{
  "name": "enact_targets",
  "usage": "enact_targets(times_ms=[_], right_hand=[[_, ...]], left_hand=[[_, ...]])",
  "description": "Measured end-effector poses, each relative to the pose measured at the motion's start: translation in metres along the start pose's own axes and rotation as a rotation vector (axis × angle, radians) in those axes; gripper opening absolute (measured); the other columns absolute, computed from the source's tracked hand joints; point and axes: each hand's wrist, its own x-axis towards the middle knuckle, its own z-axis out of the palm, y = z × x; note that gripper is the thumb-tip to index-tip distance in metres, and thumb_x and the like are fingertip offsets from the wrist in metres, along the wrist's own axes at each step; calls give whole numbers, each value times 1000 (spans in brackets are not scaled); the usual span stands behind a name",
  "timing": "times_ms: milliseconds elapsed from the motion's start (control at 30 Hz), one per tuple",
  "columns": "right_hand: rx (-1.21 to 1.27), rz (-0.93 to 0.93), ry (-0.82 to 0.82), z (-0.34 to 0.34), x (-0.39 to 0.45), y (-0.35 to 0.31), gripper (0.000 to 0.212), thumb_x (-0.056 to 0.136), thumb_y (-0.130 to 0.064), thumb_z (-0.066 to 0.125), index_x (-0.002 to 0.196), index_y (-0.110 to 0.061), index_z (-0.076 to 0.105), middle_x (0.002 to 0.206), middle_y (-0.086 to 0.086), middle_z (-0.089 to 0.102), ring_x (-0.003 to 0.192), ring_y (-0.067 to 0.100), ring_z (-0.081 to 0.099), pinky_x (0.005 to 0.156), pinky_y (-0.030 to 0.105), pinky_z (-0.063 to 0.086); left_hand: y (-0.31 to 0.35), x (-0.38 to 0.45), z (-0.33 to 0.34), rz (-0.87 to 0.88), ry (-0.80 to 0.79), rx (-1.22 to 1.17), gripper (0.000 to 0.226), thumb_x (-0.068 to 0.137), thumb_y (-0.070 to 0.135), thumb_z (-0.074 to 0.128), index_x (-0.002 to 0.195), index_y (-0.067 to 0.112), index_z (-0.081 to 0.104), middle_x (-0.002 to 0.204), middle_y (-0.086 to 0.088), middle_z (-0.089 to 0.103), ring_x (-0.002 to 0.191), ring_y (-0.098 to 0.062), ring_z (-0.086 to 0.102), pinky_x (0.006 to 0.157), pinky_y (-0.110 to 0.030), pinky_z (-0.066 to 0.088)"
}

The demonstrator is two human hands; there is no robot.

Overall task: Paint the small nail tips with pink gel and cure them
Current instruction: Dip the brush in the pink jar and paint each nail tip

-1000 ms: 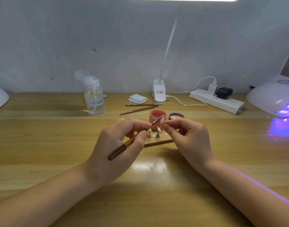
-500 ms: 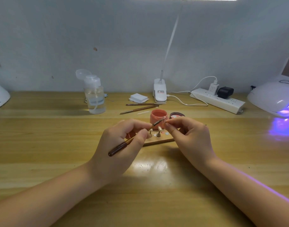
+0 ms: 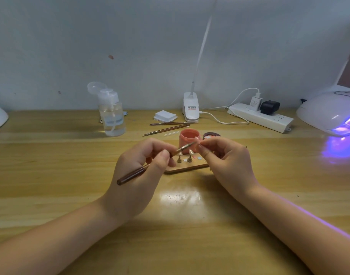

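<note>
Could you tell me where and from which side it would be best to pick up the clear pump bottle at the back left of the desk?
Probably grip the pump bottle round its clear, upright body, below the white pump head, coming in from the front or right. The flipped-open cap sticks out at the upper left, and the wall stands close behind, so those sides look awkward. The left hand holds the brush, so that would need putting down first.

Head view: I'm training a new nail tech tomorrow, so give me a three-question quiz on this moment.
1. True or false: the left hand holds the brush.
2. What does the right hand pinch? A) nail tip B) bottle C) plug
3. Fill in: the curing lamp at far right glows ____.

Key: 1 true; 2 A, a nail tip at the brush's end; 3 purple.
</note>
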Motion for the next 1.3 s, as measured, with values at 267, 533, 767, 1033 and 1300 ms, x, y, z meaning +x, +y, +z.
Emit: enact_targets(times_ms=[267,533,767,1033,1300], right_hand=[[11,16,-10,0,0,2,13,83,-14,73,92,-24,73,77,-8,70,64,9,60,60,37,53],[68,22,-51,0,0,1,14,84,-12,72,91,-25,72,77,-1,70,64,22,62,60,49,52],[70,14,-37,0,0,-2,19,83,-13,72,86,-32,69,74,-4,69,63,29,60,58,51,51],[54,5,-23,-1,0,-3,22,83,-15,72,85,-36,67,75,-8,69,62,24,61,59,51,52],[45,13,-22,-1,0,-5,20,84,-14,72,85,-33,67,73,-12,68,61,18,61,60,48,52]], left_hand=[[-2,-1,0,-8,-10,-22,27,85,33,50,94,16,70,80,-2,72,80,-15,68,72,-21,51],[-6,3,-1,-13,40,10,29,89,36,47,97,19,69,81,4,72,82,-15,67,70,-21,49],[0,1,1,37,33,79,22,88,35,52,102,29,67,87,10,72,88,-15,68,74,-24,53],[3,-1,2,39,35,71,23,88,32,51,100,22,67,87,7,71,86,-11,67,74,-17,50],[3,-1,0,45,40,43,23,86,30,50,93,18,68,81,4,71,81,-13,67,70,-16,49]])
